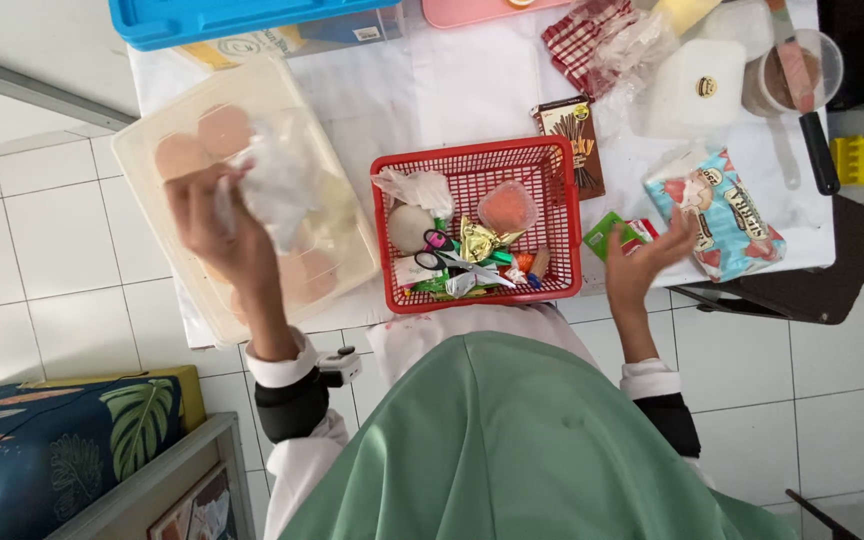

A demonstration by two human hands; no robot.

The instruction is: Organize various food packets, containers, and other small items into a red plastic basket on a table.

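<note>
Over a white-covered table (472, 90) on pale floor tiles (42, 230), her left hand (217, 225) is clutching crumpled clear plastic (277, 180) above a lidded tray (152, 140), while her right hand (652, 262) is hovering slack-fingered beside a red basket (564, 225).

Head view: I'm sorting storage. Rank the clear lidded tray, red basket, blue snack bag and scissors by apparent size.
1. Clear lidded tray
2. Red basket
3. Blue snack bag
4. Scissors
All lie on one table, so nearness hardly skews the order.

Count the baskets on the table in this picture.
1. A red basket sits at the table's near edge, between the left hand and right hand. None seems hidden.
</note>
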